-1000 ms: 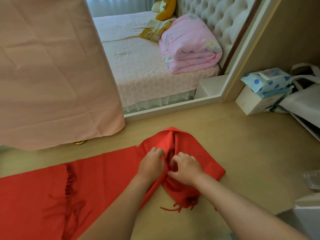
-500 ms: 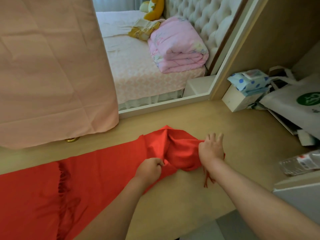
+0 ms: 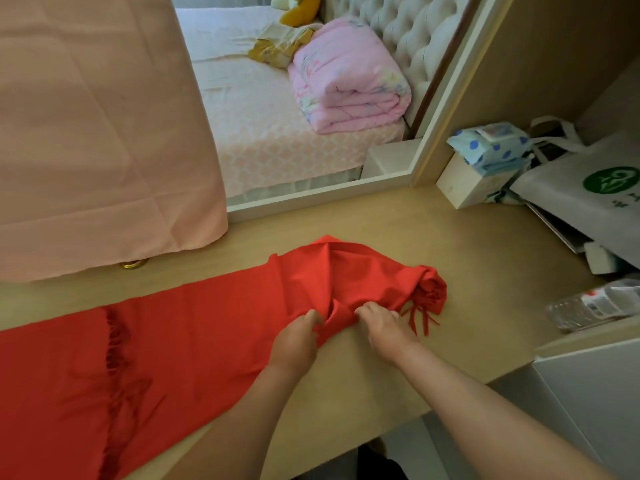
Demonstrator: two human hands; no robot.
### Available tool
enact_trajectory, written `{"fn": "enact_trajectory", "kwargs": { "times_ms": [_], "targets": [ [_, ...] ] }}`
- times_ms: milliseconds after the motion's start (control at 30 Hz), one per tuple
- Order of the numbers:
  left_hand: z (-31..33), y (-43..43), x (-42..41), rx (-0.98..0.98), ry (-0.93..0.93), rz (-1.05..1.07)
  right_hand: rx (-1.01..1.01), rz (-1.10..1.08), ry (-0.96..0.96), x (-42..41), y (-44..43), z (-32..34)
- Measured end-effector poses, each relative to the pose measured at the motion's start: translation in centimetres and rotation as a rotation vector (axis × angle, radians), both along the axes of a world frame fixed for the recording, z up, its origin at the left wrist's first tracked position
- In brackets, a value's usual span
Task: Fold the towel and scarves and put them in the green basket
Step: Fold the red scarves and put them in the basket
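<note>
I see my left hand (image 3: 294,336) and right hand (image 3: 382,325) both pinching the red scarf (image 3: 207,327), close together. Its fringed end (image 3: 424,306) bunches just beyond my right hand.

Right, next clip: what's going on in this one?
A person is working on a red scarf laid along a wooden desk. The left hand and the right hand grip the cloth side by side at its near edge, close to the right end. That end is bunched up with its fringe spilling out, while the rest lies flat to the left. There is no neat fold yet, and no green basket is in view.
</note>
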State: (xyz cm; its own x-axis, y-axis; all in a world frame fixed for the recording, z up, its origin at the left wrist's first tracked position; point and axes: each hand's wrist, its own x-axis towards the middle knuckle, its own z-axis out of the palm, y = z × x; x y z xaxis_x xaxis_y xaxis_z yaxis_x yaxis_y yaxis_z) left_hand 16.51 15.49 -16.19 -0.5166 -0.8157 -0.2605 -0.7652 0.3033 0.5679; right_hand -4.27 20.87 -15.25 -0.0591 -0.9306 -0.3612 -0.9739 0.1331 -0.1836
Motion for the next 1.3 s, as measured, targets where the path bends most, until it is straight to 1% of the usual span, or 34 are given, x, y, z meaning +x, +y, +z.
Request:
{"fn": "enact_trajectory", "kwargs": {
  "times_ms": [100,167,233,300,367,400,500,633,700,767,800,867,900,933,1000,1100,1167,1233,1267,1300],
  "targets": [
    [0.3,0.4,-0.3,0.029,0.113,0.070,0.026,0.047,0.135,-1.7,-0.1,-0.5],
    [0.6,0.9,-0.8,0.012,0.126,0.110,-0.012,0.079,0.177,-2.7,-0.1,-0.7],
    [0.6,1.4,-1.2,-0.073,0.101,0.153,-0.068,0.102,0.212,-3.4,-0.2,-0.9],
    [0.5,2.0,-1.8,-0.176,0.071,0.128,-0.075,0.145,0.228,-4.2,-0.3,-1.0],
    [0.4,2.9,-2.9,-0.208,0.045,0.029,-0.057,0.161,0.178,-5.4,-0.4,-1.2],
    [0.4,3.3,-3.5,-0.225,0.017,-0.022,-0.084,0.139,0.119,-6.0,-0.5,-1.2],
    [0.0,4.0,-5.5,-0.295,-0.091,-0.099,-0.240,0.087,-0.035,-7.9,-1.1,-0.9],
    [-0.2,4.5,-7.2,-0.343,-0.257,-0.070,-0.457,0.068,-0.024,-10.7,-1.9,2.2],
    [-0.2,4.6,-7.8,-0.378,-0.312,-0.049,-0.493,0.012,-0.011,-12.5,-2.1,3.5],
    [-0.3,4.6,-8.4,-0.393,-0.301,-0.044,-0.435,0.006,0.064,-14.3,-1.8,4.1],
    [-0.4,4.7,-8.8,-0.377,-0.261,-0.042,-0.358,0.038,0.158,-14.9,-1.6,4.2],
    [-0.6,5.1,-9.4,-0.279,-0.188,-0.040,-0.156,0.135,0.344,-15.6,-0.9,4.0],
    [-0.6,5.4,-9.7,-0.222,-0.185,-0.052,-0.060,0.202,0.397,-15.6,-0.6,4.0],
    [-0.6,5.7,-9.9,-0.172,-0.199,-0.069,0.003,0.261,0.404,-15.4,-0.3,3.8],
    [-0.7,6.2,-9.9,-0.091,-0.221,-0.091,0.038,0.342,0.343,-14.4,0.2,3.5],
    [-0.6,6.3,-10.0,0.010,-0.213,-0.110,0.001,0.376,0.108,-12.1,0.6,2.7],
    [-0.3,5.9,-10.1,0.065,-0.223,-0.136,0.083,0.320,-0.016,-10.6,0.8,2.0],
    [0.2,5.3,-10.1,0.075,-0.214,-0.119,0.212,0.261,0.034,-9.5,0.6,1.5],
    [0.3,4.8,-10.0,0.053,-0.198,-0.092,0.228,0.256,0.098,-9.1,0.3,1.5],
    [0.4,4.1,-9.8,0.020,-0.181,-0.059,0.197,0.264,0.166,-8.8,-0.2,1.6]
  ]
}}
